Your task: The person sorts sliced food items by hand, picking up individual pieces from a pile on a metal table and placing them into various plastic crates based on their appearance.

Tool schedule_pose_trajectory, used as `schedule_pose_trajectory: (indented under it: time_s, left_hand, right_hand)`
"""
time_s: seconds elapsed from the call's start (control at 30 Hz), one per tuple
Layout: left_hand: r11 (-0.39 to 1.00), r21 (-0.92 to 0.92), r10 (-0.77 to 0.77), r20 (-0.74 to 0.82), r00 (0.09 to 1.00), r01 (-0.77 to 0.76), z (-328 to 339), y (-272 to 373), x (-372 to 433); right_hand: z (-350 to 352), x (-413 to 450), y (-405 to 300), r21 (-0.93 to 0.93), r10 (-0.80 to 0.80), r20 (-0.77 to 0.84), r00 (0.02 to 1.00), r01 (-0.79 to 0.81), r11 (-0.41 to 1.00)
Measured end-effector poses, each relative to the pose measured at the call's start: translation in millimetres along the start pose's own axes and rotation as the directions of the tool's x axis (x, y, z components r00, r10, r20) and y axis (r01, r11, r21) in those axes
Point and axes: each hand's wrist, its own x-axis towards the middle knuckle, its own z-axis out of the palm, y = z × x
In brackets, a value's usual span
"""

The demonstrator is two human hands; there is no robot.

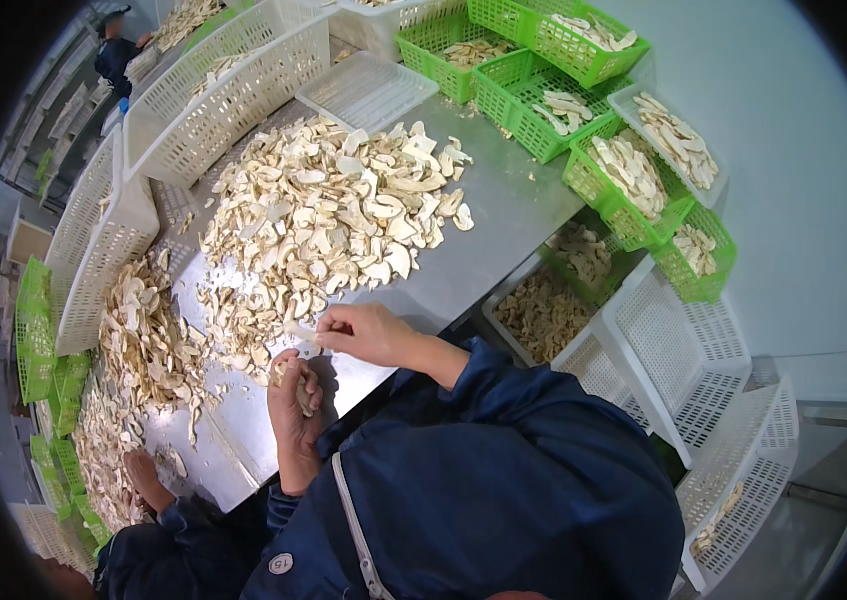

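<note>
My right hand (363, 332) pinches one pale mushroom slice (300, 331) between thumb and fingertips, just over the near edge of a large pile of dried mushroom slices (341, 202). Below it and to the left, my left hand (294, 397) is curled around several mushroom slices (306, 394), partly hidden by its fingers. Both hands are above the front part of the steel table (483, 187). Small broken pieces lie scattered on the metal near them.
A co-worker's hand (145, 476) is by another slice pile (149, 337) at left. White baskets (232, 105) and a shallow clear tray (367, 90) line the back. Green baskets (521, 105) with slices stand right, above a bin of pieces (543, 315). Another person (114, 60) stands far off.
</note>
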Motion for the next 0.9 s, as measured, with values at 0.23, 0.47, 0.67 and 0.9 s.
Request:
schedule_pose_trajectory:
  time_s: [0.23, 0.47, 0.67, 0.9]
  left_hand:
    - [0.926, -0.343, -0.108, 0.157, 0.982, 0.157, -18.0, -4.1, 6.8]
    - [0.724, -0.623, -0.086, 0.344, 0.935, 0.296, -36.7, -4.4, 9.0]
    - [0.760, -0.590, -0.016, 0.401, 0.916, 0.272, -38.5, -13.1, 12.8]
    - [0.745, -0.621, 0.028, 0.397, 0.917, 0.246, -51.2, -14.7, 9.3]
  right_hand:
    - [-47.1, 0.5, 19.0, 0.333, 0.067, -0.210, 0.975, 0.007, 0.943]
    - [-97.4, -11.0, 12.0, 0.539, 0.137, -0.422, 0.896, 0.127, 0.833]
    - [-117.6, -18.9, 9.5, 0.557, 0.173, -0.531, 0.830, 0.188, 0.809]
    - [-86.4, 2.2, 7.5, 0.593, 0.208, -0.384, 0.900, 0.068, 0.802]
